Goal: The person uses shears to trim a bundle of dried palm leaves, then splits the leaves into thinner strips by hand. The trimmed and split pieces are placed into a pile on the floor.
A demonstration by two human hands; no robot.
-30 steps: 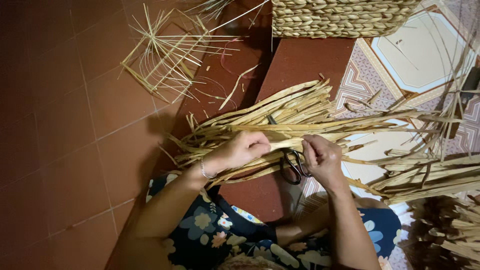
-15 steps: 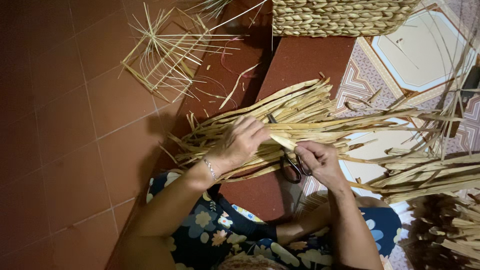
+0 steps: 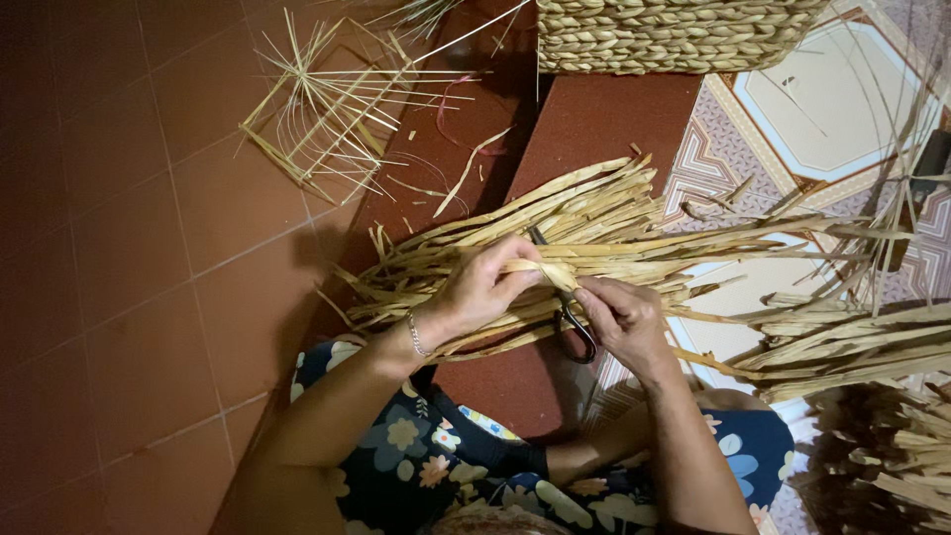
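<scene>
While a moment ago her left hand [image 3: 482, 289] lay spread across the bundle of dried leaf strips [image 3: 594, 248], it now pinches one strip [image 3: 545, 269] with the right hand [image 3: 619, 315], which also holds the scissors [image 3: 575, 332]; one strip has been singled out, centre floor.

wear: dark navy floral garment [image 3: 426, 461] | left wrist: 1 thin silver bracelet [image 3: 414, 335] | arms: bare, no sleeves

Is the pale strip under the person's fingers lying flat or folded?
Folded: the strip bends over itself between the left hand and right hand, above the scissors.
</scene>
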